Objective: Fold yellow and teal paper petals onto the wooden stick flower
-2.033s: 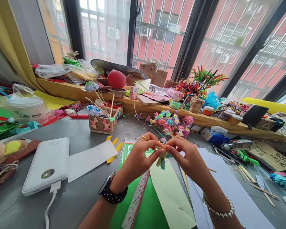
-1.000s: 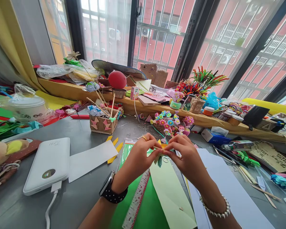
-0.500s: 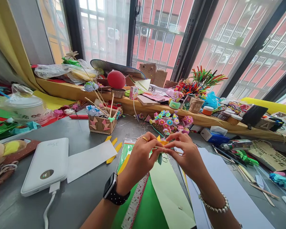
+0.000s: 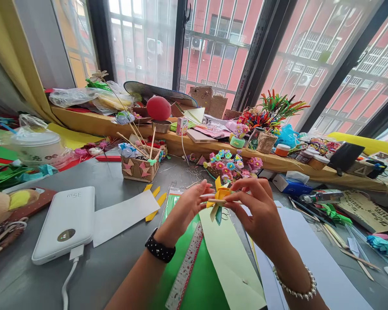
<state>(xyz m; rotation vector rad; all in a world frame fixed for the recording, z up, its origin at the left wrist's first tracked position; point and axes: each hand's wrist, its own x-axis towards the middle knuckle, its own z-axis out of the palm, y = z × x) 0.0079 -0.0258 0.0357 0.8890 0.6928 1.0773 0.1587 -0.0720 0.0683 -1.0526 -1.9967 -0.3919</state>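
In the middle of the head view, my right hand (image 4: 260,209) pinches a yellow folded-paper flower (image 4: 223,192) on a thin wooden stick (image 4: 215,201). The stick lies nearly level, and its blunt end points left. Below the petals hang green and pale paper strips (image 4: 217,214). My left hand (image 4: 188,209) is beside the flower, fingers stretched out and apart, palm towards it, with nothing held. Under both hands lie a pale green sheet (image 4: 229,254), a green pack of paper (image 4: 203,275) and a patterned ruler (image 4: 185,271).
Yellow paper strips (image 4: 161,201) and a white card (image 4: 126,219) lie left, beside a power bank (image 4: 66,224) with a cable. Behind stand a cardboard box (image 4: 139,170) of sticks and a cluster of small flowers (image 4: 226,165). White sheets (image 4: 313,254) lie right, near a plastic bottle (image 4: 321,196).
My left hand has let go of the flower and opened, moving slightly left. My right hand keeps its pinch, and more of the flower and stick shows.
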